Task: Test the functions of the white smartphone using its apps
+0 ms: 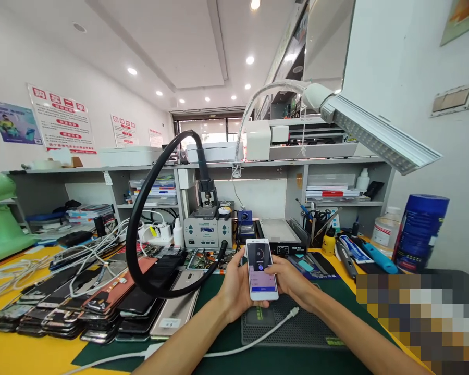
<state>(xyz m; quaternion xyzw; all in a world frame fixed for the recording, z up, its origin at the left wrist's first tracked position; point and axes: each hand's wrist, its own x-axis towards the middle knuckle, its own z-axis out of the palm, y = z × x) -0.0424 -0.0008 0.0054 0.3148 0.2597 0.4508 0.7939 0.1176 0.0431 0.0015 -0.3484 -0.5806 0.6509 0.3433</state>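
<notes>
A white smartphone with its screen lit faces me, held upright above the work mat. My left hand wraps round its left side and lower back, fingers partly hidden behind it. On the right edge, my right hand also grips it, with the thumb on the screen near a round icon. Below the phone lies a dark textured repair pad on a green mat. A white cable runs across the mat, its free plug just under my right wrist.
Stacks of old phones fill the left. A hot-air rework station with a looping black hose stands behind. Right of centre are a flat heating plate, a tool holder and bottles. An LED lamp hangs overhead.
</notes>
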